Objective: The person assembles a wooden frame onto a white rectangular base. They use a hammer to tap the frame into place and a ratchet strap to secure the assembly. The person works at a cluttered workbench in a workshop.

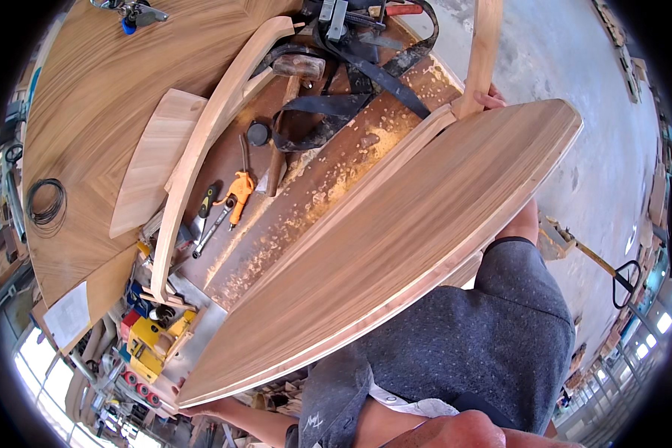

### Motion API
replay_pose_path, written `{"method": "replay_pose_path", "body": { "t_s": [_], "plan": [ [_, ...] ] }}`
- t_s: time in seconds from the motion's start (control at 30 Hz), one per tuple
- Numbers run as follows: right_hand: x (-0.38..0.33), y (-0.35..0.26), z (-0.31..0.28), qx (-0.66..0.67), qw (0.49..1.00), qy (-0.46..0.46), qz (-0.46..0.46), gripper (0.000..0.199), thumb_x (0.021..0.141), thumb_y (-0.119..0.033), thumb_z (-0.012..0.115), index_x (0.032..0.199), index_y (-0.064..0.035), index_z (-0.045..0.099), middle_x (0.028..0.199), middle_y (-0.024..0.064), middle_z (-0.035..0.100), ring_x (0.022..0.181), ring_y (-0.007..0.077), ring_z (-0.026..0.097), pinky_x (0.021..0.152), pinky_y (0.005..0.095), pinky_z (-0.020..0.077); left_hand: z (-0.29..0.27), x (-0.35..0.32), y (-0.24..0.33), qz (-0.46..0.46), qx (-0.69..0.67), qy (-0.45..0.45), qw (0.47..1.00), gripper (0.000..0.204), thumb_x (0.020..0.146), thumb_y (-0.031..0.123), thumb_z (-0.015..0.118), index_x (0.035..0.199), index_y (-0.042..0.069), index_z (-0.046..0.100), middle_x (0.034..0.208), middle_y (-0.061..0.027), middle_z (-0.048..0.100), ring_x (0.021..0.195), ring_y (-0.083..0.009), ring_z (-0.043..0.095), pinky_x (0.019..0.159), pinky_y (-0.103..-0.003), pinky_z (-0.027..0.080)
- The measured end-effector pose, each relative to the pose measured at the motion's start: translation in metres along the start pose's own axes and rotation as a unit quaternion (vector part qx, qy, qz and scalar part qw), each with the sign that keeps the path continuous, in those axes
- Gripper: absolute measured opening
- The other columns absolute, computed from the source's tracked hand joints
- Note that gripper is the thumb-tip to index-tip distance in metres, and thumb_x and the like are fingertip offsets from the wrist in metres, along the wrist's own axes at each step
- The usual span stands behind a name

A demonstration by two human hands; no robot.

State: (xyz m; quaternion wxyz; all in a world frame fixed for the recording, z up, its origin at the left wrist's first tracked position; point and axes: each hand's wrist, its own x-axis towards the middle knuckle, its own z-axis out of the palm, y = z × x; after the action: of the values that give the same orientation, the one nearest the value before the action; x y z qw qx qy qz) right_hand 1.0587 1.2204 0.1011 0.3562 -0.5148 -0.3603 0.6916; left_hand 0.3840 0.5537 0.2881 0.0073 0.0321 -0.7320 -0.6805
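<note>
Big wooden board (396,246) fills the middle, running on a slant from about 2 o'clock down to 7, right in front of the person's chest. Left hand (205,408) is at the 7 o'clock end, bent around the tip with a bit of finger peeking past the edge, so it's got hold of the board, though most of the grip is hidden. Right hand (491,98) is up between 1 and 2, fingers curled onto the wooden leg (485,45) where it meets the frame; palm's behind the board, so can't tell how tightly it's closed. Container-wise, there's a boxy yellow thing (145,355) at 8 o'clock with a tan roundish piece (163,344) by it, but honestly it's too small to say whether that's inside or on top. The small round black thing (259,134) near 11 could be a lid or a little tub, can't tell. It's sitting on the glue-spotted bench (336,187) with a mallet (299,66) near 12, an orange air gun (240,188) and a ratchet (213,228) around 9 to 10. Wire coil's (46,201) at 9.
</note>
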Motion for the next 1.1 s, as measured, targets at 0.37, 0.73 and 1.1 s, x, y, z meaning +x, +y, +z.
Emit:
{"method": "replay_pose_path", "body": {
  "t_s": [0.37,0.73,1.1],
  "plan": [
    [0.015,0.018,0.008,0.122,0.985,0.062,-0.102,0.058,0.088,-0.035,0.073,0.134,-0.0058,0.054,0.122,0.0069,0.064,0.11,0.0211,0.062,0.096,0.0385,0.0506,0.025,-0.022,0.024,0.114,0.154,0.01,0.981,0.061,0.097,0.035,0.047,0.141,-0.007,0.048,0.143,-0.0246,0.051,0.12,-0.0383,0.061,0.102,-0.054,0.051],
    [0.021,0.045,0.021,0.193,0.939,0.184,-0.215,0.056,0.088,-0.051,0.073,0.123,-0.0089,0.062,0.109,0.004,0.068,0.099,0.0162,0.063,0.09,0.0369,0.0534,0.199,-0.147,0.137,0.23,0.424,-0.414,0.772,0.105,0.069,0.078,0.073,0.133,-0.004,0.058,0.132,-0.0206,0.061,0.121,-0.0337,0.059,0.105,-0.046,0.043],
    [0.022,0.033,0.029,0.04,0.963,0.198,-0.179,0.085,0.099,-0.073,0.024,0.125,-0.0014,0.063,0.112,0.0119,0.069,0.103,0.0216,0.064,0.094,0.035,0.0492,0.269,-0.22,0.133,0.346,0.485,-0.578,0.557,0.018,0.075,0.006,0.079,0.09,0.0,0.07,0.073,-0.0156,0.067,0.064,-0.0305,0.064,0.062,-0.037,0.048]
  ]
}}
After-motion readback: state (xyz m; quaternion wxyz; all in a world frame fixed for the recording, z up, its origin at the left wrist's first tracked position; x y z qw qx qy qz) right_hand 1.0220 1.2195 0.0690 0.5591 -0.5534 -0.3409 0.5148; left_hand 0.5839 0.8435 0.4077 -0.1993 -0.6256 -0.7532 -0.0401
